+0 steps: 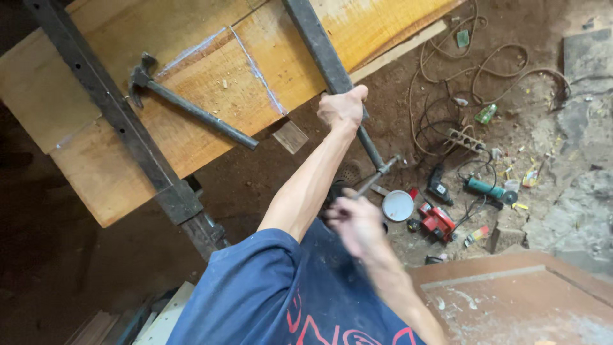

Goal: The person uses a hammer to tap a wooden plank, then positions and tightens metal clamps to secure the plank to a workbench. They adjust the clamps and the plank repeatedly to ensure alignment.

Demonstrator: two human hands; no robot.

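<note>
My left hand (343, 105) is closed around a long dark metal clamp bar (319, 45) that crosses a wide wooden board (211, 96). At the bar's lower end, my right hand (354, 220), blurred, grips the clamp's thin crank handle (377, 176). On the board to the left of my left hand lies a claw hammer (185, 105) with a metal shaft. White chalk lines are drawn on the board between the hammer and the bar.
A second bar clamp (121, 121) crosses the board's left end. On the dirt floor lie tangled cables (472, 70), a power strip (465, 139), a drill (439, 188), a green grinder (488, 190), a red tool (437, 222) and a white round lid (398, 206). A dusty wooden panel (523, 300) sits bottom right.
</note>
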